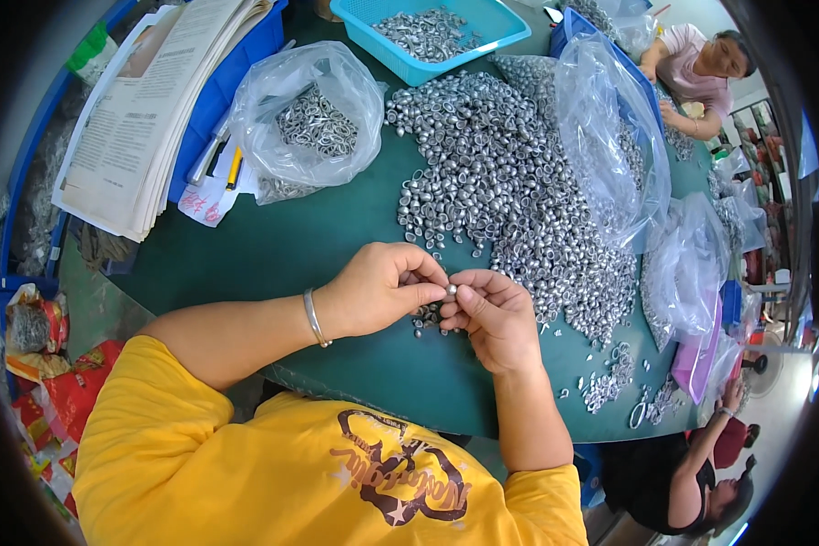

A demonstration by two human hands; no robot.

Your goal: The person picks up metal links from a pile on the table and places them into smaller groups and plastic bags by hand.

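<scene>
Between the fingertips of both hands is a small, rounded silver metal piece point(451, 289). My left hand point(370, 289), with a bangle point(316, 318) on its wrist, pinches it from one side. From the other side my right hand point(498, 320) pinches it with thumb and forefinger, the other fingers curled in. Several loose pieces point(425, 318) lie under my hands, partly hidden by them. Just beyond spreads a large heap of similar hollow, cup-like silver pieces point(482, 146) on the green tabletop point(218, 259).
Behind the heap stands a light-blue basket point(409, 69) of metal parts. A clear bag point(309, 118) of silver rings sits left, near newspapers point(146, 100) and a blue bin point(207, 105). At right are plastic bags point(687, 273), a purple tray point(696, 359), and two other people.
</scene>
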